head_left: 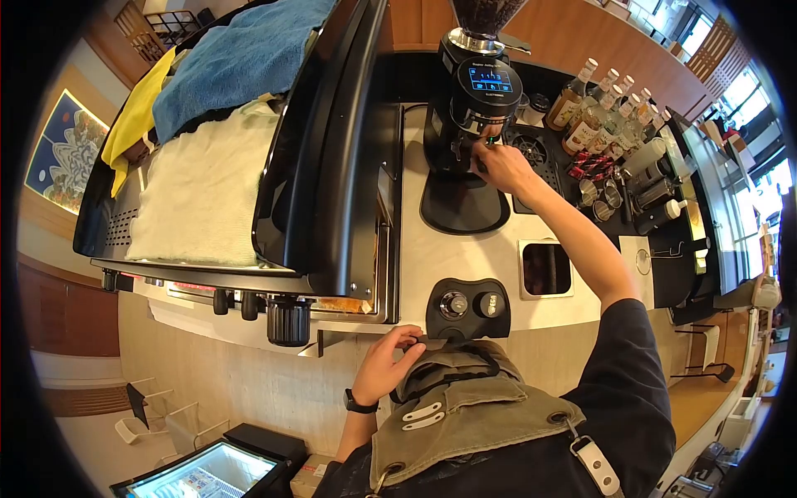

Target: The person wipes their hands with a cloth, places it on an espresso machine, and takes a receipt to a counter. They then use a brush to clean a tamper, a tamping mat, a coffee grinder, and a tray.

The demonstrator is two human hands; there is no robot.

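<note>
My right hand (pixel 508 170) reaches forward to the black coffee grinder (pixel 473 108), its curled fingers at the spout area under the lit blue display. Whatever lies inside those fingers is hidden. Below the spout, a dark tray (pixel 465 206) rests on the counter. My left hand (pixel 388 363) hovers at the counter's front edge against my apron (pixel 465 407), thumb and fingers apart and nothing held. Just beyond it is a black tamping stand (pixel 468 305) with two round tools set in it, one silver-topped and one dark.
The espresso machine (pixel 332 166) fills the left, cloths (pixel 199 183) on its top. A square metal bin (pixel 545 269) is sunk into the counter at right. Syrup bottles (pixel 573 95) and metal cups (pixel 599 197) stand at the back right. A lit screen (pixel 203 477) is low at left.
</note>
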